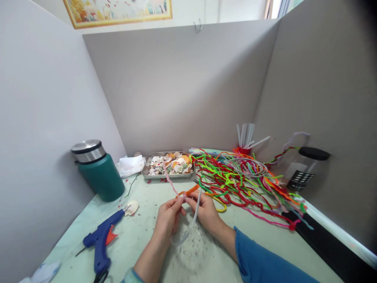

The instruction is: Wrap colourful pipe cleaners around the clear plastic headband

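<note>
My left hand [170, 217] and my right hand [206, 210] meet low in the middle of the view, fingertips almost touching. A pink pipe cleaner [169, 180] rises from the pinched fingers of my left hand, leaning up and left. Between the thumb and fingers of my right hand is an orange pipe cleaner [192, 191], which looks wound into a thick short length. A whitish, see-through strip [196, 214] curves down from my right fingers and loops below both hands. Where the pieces join is partly hidden by the fingertips.
Left stand a blue glue gun [101, 239], a shell [132, 207] at its nozzle and a green flask [101, 177]. Behind the hands are a metal tray [165, 177] of shells and tangled pipe cleaners [235, 177]. White sticks [244, 135] and a black-lidded jar [303, 173] are right. Grey panels surround the table.
</note>
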`<action>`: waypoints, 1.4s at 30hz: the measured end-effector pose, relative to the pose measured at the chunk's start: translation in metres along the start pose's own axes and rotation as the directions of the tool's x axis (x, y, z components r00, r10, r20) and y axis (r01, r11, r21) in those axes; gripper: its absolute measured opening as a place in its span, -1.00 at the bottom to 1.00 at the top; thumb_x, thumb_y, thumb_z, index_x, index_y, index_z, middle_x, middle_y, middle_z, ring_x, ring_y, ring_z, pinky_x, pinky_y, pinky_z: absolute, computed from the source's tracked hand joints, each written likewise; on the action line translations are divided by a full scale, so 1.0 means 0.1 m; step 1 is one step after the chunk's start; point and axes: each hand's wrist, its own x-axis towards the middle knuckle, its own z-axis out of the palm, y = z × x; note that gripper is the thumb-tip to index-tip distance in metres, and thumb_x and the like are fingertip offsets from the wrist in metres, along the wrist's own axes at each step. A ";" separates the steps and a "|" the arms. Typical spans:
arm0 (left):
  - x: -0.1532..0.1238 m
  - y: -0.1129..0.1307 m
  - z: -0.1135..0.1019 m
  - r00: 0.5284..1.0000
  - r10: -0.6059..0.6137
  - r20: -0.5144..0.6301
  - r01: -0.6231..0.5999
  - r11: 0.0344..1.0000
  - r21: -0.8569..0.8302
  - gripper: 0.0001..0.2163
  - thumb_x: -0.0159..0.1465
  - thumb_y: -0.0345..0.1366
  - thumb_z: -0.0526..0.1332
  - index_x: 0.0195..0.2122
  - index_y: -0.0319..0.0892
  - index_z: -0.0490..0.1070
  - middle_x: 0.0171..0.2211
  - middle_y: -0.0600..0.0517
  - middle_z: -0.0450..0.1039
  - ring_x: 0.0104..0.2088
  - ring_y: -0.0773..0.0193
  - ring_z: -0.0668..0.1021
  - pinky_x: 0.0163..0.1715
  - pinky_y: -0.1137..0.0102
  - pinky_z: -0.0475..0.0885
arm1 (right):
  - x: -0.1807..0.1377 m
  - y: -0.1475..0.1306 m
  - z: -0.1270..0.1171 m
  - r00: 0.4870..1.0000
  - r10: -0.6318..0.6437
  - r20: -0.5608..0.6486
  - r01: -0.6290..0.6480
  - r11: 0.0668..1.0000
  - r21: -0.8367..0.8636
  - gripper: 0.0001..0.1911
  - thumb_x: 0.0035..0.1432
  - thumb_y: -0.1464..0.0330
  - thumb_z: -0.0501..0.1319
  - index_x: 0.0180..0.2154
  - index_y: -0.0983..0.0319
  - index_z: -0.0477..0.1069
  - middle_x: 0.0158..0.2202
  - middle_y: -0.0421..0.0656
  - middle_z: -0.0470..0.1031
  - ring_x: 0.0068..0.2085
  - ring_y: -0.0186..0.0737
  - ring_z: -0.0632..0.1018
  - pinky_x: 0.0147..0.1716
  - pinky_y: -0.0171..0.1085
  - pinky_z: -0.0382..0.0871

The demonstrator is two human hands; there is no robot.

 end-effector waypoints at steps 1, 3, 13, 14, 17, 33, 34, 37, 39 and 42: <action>0.00 0.00 0.00 1.000 0.000 0.006 0.000 1.000 -0.006 -0.59 -0.04 0.07 0.21 -0.66 -0.23 0.29 -0.90 0.22 0.05 -0.90 0.55 0.00 -0.89 0.55 -0.16 | 0.00 0.01 0.00 1.000 0.002 -0.005 -0.003 1.000 -0.002 -0.79 0.08 0.26 0.17 -0.35 0.24 0.50 -0.44 -0.16 0.46 -0.36 -0.23 0.45 -0.38 -0.32 0.31; -0.01 0.01 0.00 1.000 0.005 0.017 -0.005 1.000 -0.006 -0.59 -0.04 0.06 0.22 -0.67 -0.23 0.29 -0.91 0.22 0.05 -0.90 0.55 0.00 -0.89 0.56 -0.16 | 0.00 0.04 0.00 0.999 0.020 -0.031 -0.020 1.000 -0.012 -0.79 0.06 0.25 0.18 -0.40 0.24 0.50 -0.49 -0.17 0.44 -0.40 -0.24 0.44 -0.44 -0.34 0.29; 0.00 0.01 -0.02 0.998 0.006 0.054 -0.007 1.000 0.018 -0.60 -0.01 0.06 0.20 -0.66 -0.22 0.30 -0.93 0.21 0.05 -0.91 0.54 0.02 -0.89 0.55 -0.16 | 0.00 0.04 -0.01 0.999 0.043 -0.026 -0.043 0.999 0.005 -0.78 0.06 0.25 0.18 -0.44 0.25 0.49 -0.52 -0.19 0.43 -0.44 -0.28 0.43 -0.49 -0.36 0.27; 0.01 0.01 -0.02 0.999 0.009 0.045 -0.010 1.000 0.022 -0.59 -0.01 0.07 0.19 -0.67 -0.22 0.29 -0.93 0.22 0.04 -0.91 0.53 0.02 -0.89 0.54 -0.17 | 0.00 0.04 0.00 0.999 0.039 -0.020 -0.039 0.999 0.015 -0.79 0.06 0.25 0.19 -0.43 0.26 0.49 -0.51 -0.19 0.44 -0.43 -0.27 0.43 -0.47 -0.35 0.29; 0.01 0.00 0.00 0.999 0.034 0.003 -0.034 0.999 0.033 -0.56 -0.07 0.11 0.21 -0.68 -0.23 0.29 -0.92 0.22 0.05 -0.90 0.54 0.03 -0.87 0.54 -0.18 | 0.01 0.05 0.02 1.000 0.000 -0.029 0.001 0.999 0.038 -0.81 0.04 0.27 0.21 -0.39 0.27 0.47 -0.44 -0.14 0.47 -0.37 -0.23 0.46 -0.36 -0.30 0.33; -0.02 0.04 0.01 0.995 0.089 -0.042 -0.085 0.992 0.091 -0.63 0.08 0.01 0.13 -0.62 -0.23 0.27 -0.84 0.21 0.13 -0.87 0.54 0.09 -0.86 0.56 -0.06 | 0.01 -0.05 0.01 0.998 -0.053 -0.035 0.055 0.996 0.067 -0.86 0.05 0.32 0.20 -0.43 0.23 0.48 -0.40 -0.15 0.44 -0.35 -0.25 0.46 -0.33 -0.31 0.34; -0.02 0.03 0.01 0.988 0.137 -0.074 -0.127 0.984 0.123 -0.64 0.08 0.00 0.14 -0.57 -0.23 0.29 -0.78 0.19 0.20 -0.85 0.53 0.13 -0.85 0.57 -0.01 | 0.01 -0.03 0.01 0.999 -0.031 -0.038 0.033 0.998 0.053 -0.86 0.06 0.31 0.19 -0.41 0.23 0.48 -0.39 -0.15 0.44 -0.38 -0.27 0.46 -0.39 -0.33 0.33; -0.01 0.02 0.01 0.956 0.257 -0.143 -0.232 0.958 0.168 -0.67 0.08 0.00 0.14 -0.41 -0.22 0.32 -0.57 0.10 0.38 -0.74 0.47 0.31 -0.79 0.57 0.18 | 0.03 0.02 0.00 0.997 0.022 -0.067 -0.020 0.999 0.041 -0.83 0.07 0.28 0.18 -0.36 0.23 0.47 -0.43 -0.18 0.44 -0.52 -0.36 0.39 -0.57 -0.38 0.25; -0.01 0.01 0.00 0.937 0.302 -0.177 -0.267 0.944 0.196 -0.67 0.08 -0.01 0.15 -0.38 -0.22 0.34 -0.51 0.06 0.40 -0.62 0.38 0.41 -0.73 0.55 0.28 | 0.04 0.04 0.00 0.994 0.064 -0.091 -0.057 0.995 0.079 -0.81 0.05 0.26 0.18 -0.36 0.24 0.46 -0.53 -0.21 0.41 -0.60 -0.39 0.33 -0.64 -0.40 0.19; -0.02 0.02 -0.02 0.902 0.391 -0.182 -0.333 0.900 0.282 -0.71 0.07 -0.06 0.17 -0.36 -0.21 0.39 -0.44 -0.01 0.44 -0.45 0.27 0.48 -0.64 0.52 0.37 | 0.05 0.02 0.01 0.986 0.132 -0.097 -0.115 0.979 0.166 -0.77 0.01 0.21 0.20 -0.36 0.25 0.44 -0.56 -0.21 0.41 -0.65 -0.42 0.29 -0.69 -0.41 0.15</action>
